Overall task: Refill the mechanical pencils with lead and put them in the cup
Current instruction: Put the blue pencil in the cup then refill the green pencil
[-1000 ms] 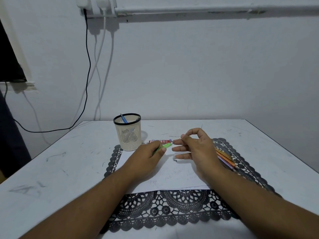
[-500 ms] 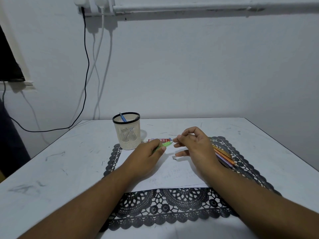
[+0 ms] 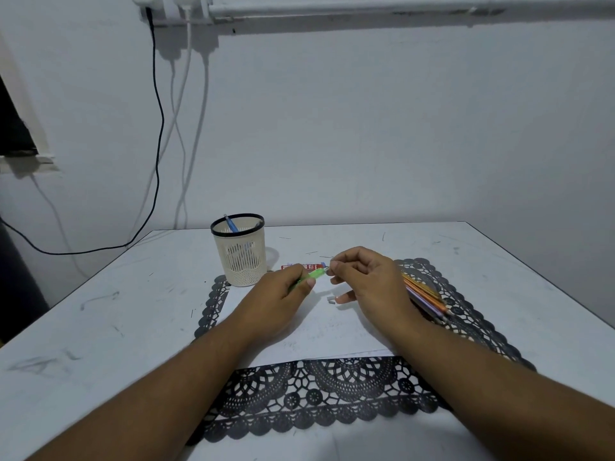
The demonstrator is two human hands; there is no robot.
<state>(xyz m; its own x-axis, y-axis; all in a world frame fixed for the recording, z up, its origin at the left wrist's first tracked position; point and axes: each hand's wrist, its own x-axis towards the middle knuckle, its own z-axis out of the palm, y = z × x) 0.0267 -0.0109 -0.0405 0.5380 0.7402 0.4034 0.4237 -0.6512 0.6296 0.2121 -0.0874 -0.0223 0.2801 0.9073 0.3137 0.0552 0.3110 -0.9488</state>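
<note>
One blue pencil (image 3: pixel 230 223) in cup (image 3: pixel 240 257); left hand (image 3: pixel 279 296) grips green pencil (image 3: pixel 312 276), right hand (image 3: pixel 364 281) pinches probably lead at its end; pile (image 3: pixel 424 294) left.

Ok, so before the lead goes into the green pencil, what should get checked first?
1. Green pencil held firm in the left hand: ok.
2. Its open end faces the right hand: ok.
3. Lead pinched in the right fingertips: cannot tell, too thin to see.
4. Small grey cap piece on the white paper, safe for later: ok.
5. Cup upright with room, one blue pencil inside: ok.
6. Other pencils waiting on the black mat: ok.
</note>
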